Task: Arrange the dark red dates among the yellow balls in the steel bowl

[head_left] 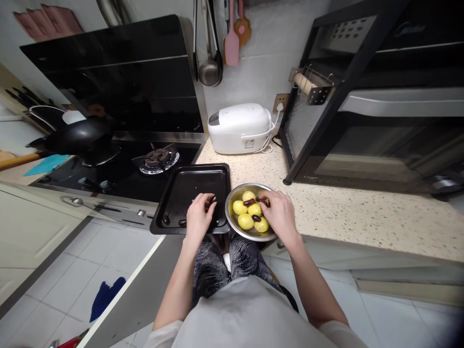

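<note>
My left hand (pixel 198 215) is over a black baking tray (pixel 195 176), its fingers closed around a small, dark, glossy oval fruit (pixel 213 199). Two similar dark ovals lie near the tray's front edge, one of them at the left corner (pixel 166 219). Beside the tray stands a steel bowl (pixel 232 220) with several yellow, rounded fruits (pixel 245 221) and a few dark red-purple oval ones (pixel 249 202) on top. My right hand (pixel 281 212) reaches over the bowl's right rim, fingertips pinched at a dark oval fruit that they partly cover.
Behind the bowl stands a white rice cooker (pixel 239 128), its cord plugged into the wall. A gas hob (pixel 159 159) with a black wok (pixel 81 135) is at left. An oven on a rack (pixel 380 145) fills the right. Below, a cabinet door (pixel 145 285) stands ajar.
</note>
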Tool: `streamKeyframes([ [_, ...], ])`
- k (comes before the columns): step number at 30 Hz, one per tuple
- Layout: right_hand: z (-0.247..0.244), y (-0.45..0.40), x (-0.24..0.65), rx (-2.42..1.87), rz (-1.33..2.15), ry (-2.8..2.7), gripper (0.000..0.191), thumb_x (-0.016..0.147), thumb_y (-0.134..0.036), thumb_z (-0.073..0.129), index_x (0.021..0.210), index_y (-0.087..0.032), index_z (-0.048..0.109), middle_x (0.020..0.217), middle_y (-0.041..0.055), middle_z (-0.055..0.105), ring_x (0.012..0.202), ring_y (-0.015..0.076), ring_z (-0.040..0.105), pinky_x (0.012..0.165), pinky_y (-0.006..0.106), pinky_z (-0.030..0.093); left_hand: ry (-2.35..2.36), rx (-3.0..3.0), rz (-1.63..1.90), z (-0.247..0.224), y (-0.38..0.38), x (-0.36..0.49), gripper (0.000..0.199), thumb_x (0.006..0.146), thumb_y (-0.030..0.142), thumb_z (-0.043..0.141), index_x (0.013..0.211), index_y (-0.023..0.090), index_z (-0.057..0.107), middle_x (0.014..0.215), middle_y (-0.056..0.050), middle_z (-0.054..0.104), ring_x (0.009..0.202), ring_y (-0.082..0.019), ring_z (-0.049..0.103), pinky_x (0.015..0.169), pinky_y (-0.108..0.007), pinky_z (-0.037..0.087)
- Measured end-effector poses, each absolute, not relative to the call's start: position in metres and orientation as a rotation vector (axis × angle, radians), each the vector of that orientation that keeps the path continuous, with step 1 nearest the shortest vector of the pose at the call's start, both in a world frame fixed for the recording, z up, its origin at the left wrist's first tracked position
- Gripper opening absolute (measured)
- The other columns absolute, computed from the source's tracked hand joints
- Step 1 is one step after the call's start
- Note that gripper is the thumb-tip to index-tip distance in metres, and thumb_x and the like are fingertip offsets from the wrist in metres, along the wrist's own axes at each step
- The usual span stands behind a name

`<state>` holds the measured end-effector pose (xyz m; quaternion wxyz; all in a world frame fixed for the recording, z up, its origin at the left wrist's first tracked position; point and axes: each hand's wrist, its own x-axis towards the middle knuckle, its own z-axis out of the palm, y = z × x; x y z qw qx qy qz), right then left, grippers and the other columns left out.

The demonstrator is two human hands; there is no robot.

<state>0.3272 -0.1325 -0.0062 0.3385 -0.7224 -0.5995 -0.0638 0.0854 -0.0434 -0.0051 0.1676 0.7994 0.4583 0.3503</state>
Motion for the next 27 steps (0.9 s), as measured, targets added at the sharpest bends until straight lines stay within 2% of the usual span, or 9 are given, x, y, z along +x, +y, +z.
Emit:
streamKeyframes([
  [3, -0.006, -0.14, 0.326, -1.85, -0.125, -1.57, 0.014, 0.092, -0.016, 0.057, 0.089, -0.022, 0.07, 0.097, 0.0088, 0.076, 0.093, 0.0288, 0.063, 0.084, 0.044, 0.046, 1.045, 2.267, 1.039, 0.006, -0.057, 0.101, 0.017, 0.096, 0.018, 0.065, 0.112, 0.02, 0.07, 0.1, -0.005, 0.069, 0.088, -0.018, 0.067, 0.075, -0.028, 0.054],
  [9, -0.003, -0.151, 0.328, -1.791, -0.118, -1.497, 0.019, 0.099, -0.028, 0.054, 0.094, -0.022, 0.071, 0.098, 0.01, 0.076, 0.095, 0.0299, 0.063, 0.085, 0.045, 0.047, 0.821, 2.376, 0.856, 0.006, -0.073, 0.132, 0.02, 0.098, 0.016, 0.061, 0.115, 0.022, 0.07, 0.11, -0.007, 0.069, 0.098, -0.021, 0.069, 0.088, -0.034, 0.057],
  [15, -0.003, -0.163, 0.329, -1.766, -0.122, -1.406, 0.018, 0.1, -0.031, 0.056, 0.092, -0.023, 0.07, 0.094, 0.0081, 0.076, 0.093, 0.0292, 0.063, 0.085, 0.044, 0.046, 0.787, 2.467, 0.752, -0.003, -0.072, 0.141, 0.024, 0.095, 0.011, 0.063, 0.115, 0.022, 0.069, 0.113, -0.007, 0.07, 0.106, -0.025, 0.068, 0.096, -0.04, 0.057],
  [20, -0.006, -0.164, 0.329, -1.739, -0.136, -1.415, 0.017, 0.1, -0.03, 0.057, 0.092, -0.022, 0.07, 0.094, 0.0077, 0.076, 0.093, 0.0287, 0.065, 0.085, 0.043, 0.046, 0.791, 2.458, 0.759, -0.001, -0.075, 0.136, 0.022, 0.097, 0.014, 0.062, 0.117, 0.021, 0.068, 0.116, -0.008, 0.069, 0.11, -0.026, 0.067, 0.098, -0.041, 0.056],
  [27, -0.006, -0.166, 0.322, -1.641, -0.179, -1.461, 0.016, 0.1, -0.031, 0.06, 0.092, -0.022, 0.071, 0.095, 0.0077, 0.077, 0.093, 0.0281, 0.067, 0.084, 0.042, 0.047, 0.96, 2.467, 0.82, 0.013, -0.068, 0.077, 0.027, 0.102, 0.021, 0.058, 0.128, 0.024, 0.064, 0.127, -0.01, 0.066, 0.118, -0.026, 0.065, 0.105, -0.042, 0.053],
])
